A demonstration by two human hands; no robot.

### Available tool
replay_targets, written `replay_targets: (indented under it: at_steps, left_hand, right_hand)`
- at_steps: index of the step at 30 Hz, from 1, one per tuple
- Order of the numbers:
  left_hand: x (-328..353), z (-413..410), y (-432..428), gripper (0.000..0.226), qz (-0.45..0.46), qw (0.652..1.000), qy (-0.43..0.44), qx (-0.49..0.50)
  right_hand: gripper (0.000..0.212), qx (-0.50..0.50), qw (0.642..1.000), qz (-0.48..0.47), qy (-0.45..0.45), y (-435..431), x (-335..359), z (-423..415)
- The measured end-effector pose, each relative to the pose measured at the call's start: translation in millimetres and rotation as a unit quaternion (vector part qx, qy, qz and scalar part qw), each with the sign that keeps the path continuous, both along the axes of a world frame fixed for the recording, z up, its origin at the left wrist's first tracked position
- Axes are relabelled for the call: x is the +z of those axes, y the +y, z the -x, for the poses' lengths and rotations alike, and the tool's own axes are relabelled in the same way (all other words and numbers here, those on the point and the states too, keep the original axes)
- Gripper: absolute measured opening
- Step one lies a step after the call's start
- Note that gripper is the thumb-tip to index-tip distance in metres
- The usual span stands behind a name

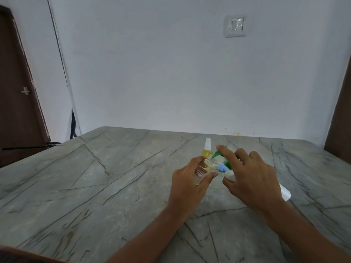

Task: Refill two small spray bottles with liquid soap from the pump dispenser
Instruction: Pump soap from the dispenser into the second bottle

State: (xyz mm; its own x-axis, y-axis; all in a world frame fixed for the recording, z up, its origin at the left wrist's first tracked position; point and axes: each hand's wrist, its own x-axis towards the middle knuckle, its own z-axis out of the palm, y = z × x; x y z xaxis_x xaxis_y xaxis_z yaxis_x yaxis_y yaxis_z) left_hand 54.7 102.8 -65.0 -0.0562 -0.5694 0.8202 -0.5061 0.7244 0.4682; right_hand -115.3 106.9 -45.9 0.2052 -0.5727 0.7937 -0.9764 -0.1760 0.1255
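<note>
Two bare hands work at a clear spray bottle and a green pump dispenser on a grey veined stone surface (106, 186).

The left hand (190, 185) wraps its fingers (206, 180) around a small clear spray bottle (201, 172) with a red-edged label, open at the neck and tilted toward the pump; the right hand (252, 177) lies over the pump dispenser (284, 192), whose white body shows just beyond the wrist, its forefinger pressed on the green pump head (218, 153), the other fingers curled over the bottle; the green nozzle points at the clear bottle's neck; a second spray bottle (207, 151) with yellow liquid and a white sprayer stands upright just behind; a blue-and-white cap (221, 167) lies between the hands; a white switch plate (235, 26) sits on the wall.
</note>
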Motion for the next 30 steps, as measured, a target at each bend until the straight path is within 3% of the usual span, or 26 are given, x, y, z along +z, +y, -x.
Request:
replay_targets:
  at_steps: [12,30]
  left_hand:
    - [0.8,0.5,0.5,0.049,0.004,1.000,0.007,0.014]
    - [-1.0,1.3,2.4,0.050,-0.010,1.000,-0.011,-0.008]
  right_hand:
    - [0.115,0.021,0.999,-0.021,-0.019,0.8,-0.9,3.9]
    - [0.095,0.027,0.999,-0.018,-0.015,-3.7,-0.9,6.0]
